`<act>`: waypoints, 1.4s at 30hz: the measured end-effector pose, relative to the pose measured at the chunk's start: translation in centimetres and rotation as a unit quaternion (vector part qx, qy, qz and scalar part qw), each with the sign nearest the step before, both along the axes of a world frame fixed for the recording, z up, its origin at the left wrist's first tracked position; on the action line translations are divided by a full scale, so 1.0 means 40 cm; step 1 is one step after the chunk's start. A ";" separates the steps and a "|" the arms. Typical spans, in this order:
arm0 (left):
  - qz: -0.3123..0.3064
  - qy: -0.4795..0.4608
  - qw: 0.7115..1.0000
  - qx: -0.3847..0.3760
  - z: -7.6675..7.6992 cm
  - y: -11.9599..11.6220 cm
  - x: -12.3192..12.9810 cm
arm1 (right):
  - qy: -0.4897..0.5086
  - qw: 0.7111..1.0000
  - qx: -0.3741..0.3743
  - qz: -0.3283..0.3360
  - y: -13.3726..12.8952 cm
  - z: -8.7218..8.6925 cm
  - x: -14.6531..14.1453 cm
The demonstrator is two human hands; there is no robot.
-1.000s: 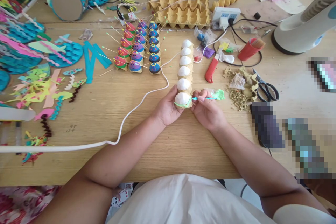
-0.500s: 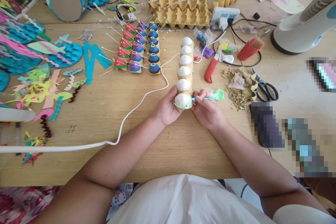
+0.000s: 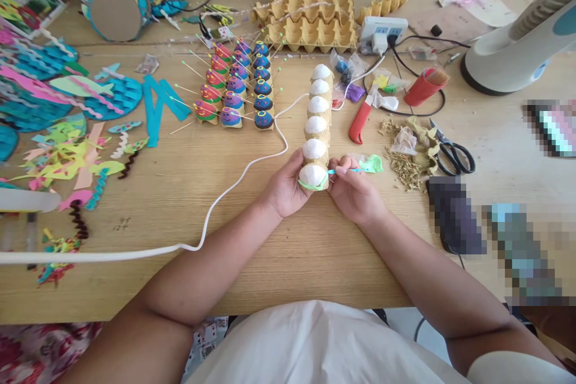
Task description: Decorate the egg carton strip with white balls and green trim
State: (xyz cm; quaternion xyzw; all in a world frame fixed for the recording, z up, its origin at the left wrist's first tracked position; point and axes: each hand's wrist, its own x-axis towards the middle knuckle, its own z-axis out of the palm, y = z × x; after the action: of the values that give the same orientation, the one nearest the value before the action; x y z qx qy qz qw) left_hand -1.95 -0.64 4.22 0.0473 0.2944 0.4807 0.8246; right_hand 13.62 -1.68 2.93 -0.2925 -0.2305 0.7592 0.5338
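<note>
A strip of egg carton (image 3: 322, 159) with several white-topped cups points away from me. My left hand (image 3: 288, 185) grips its near end from the left side. Round the base of the nearest white dome (image 3: 313, 175) runs a light green clay band (image 3: 310, 186). Pinched in my right hand (image 3: 357, 192) is a thin blue stick-like tool (image 3: 351, 170), its tip against the right side of that dome. Just beyond the right fingers lies a lump of light green clay (image 3: 371, 163), on what looks like a clear wrapper.
Painted egg-carton strips (image 3: 234, 85) with pins stand at back left. A white cable (image 3: 243, 174) crosses the table. To the right lie a red-handled cutter (image 3: 360, 123), a red cup (image 3: 423, 87), scissors (image 3: 456, 155) and a power strip (image 3: 384, 28). Paper scraps (image 3: 76, 159) cover the left.
Both hands stay almost in place. The near end of the carton strip tilts very slightly, and the tool's tip remains at the nearest dome.
</note>
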 end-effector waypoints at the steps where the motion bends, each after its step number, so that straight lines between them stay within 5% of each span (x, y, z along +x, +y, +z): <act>1: -0.002 -0.001 1.000 -0.001 -0.001 0.000 0.000 | 0.008 1.000 0.000 -0.001 0.000 0.001 0.001; 42: -0.023 -0.017 0.999 0.026 -0.008 -0.007 -0.001 | -0.018 1.000 0.020 0.016 -0.005 0.010 -0.005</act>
State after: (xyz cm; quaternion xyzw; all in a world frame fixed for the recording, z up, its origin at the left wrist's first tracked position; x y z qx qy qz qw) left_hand -1.98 -0.94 3.91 0.0678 0.2666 0.4696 0.8389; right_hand 13.41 -1.90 3.31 -0.2917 -0.2596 0.7578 0.5227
